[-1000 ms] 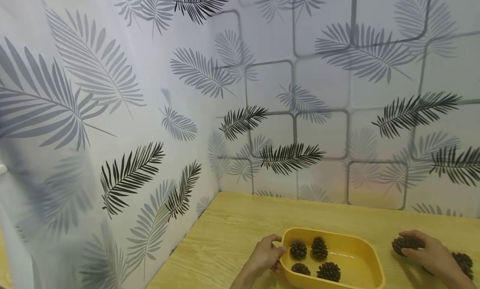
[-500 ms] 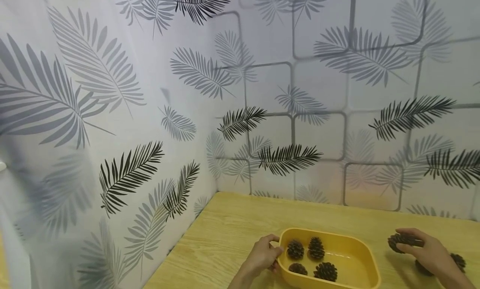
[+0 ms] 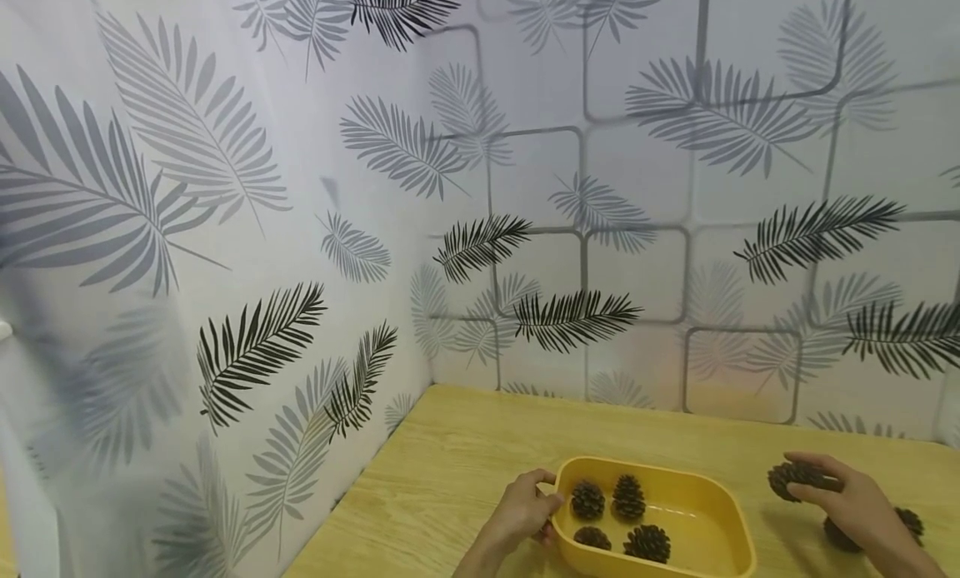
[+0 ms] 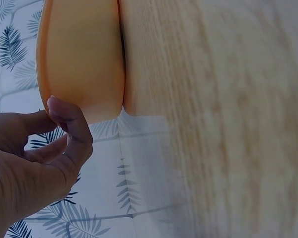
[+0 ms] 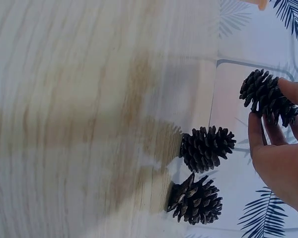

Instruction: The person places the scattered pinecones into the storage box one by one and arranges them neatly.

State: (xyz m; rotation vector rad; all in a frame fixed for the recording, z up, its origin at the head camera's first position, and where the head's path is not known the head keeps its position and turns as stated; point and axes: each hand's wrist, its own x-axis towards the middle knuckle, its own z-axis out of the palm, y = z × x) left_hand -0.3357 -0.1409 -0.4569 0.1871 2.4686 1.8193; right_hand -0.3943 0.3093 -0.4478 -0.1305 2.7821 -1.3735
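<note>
2 pine cones [image 3: 838, 535] partly behind the right grip [image 3: 851, 501] round another cone [image 3: 791, 480], left grip [image 3: 525, 507] round tray rim [image 3: 645, 467]

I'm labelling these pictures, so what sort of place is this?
Perhaps an indoor tabletop work corner; the room itself can't be told. A wood-grain table has a leaf-patterned backdrop on two sides, and a yellow tub of pine cones stands on it.
</note>
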